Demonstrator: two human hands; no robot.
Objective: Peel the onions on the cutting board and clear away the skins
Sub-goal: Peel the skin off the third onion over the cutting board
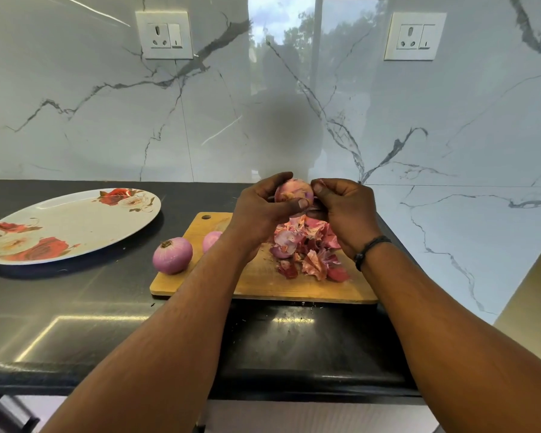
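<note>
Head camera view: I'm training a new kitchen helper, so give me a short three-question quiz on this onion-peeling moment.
1. True or false: the left hand holds the half-peeled pink onion above the wooden cutting board.
2. Where does the heap of pink onion skins lie? A) on the floral oval plate B) on the cutting board C) on the black countertop
3. What is the right hand doing?

Key
1. True.
2. B.
3. Its fingertips pinch at the held onion's skin; a dark bracelet sits on that wrist.
</note>
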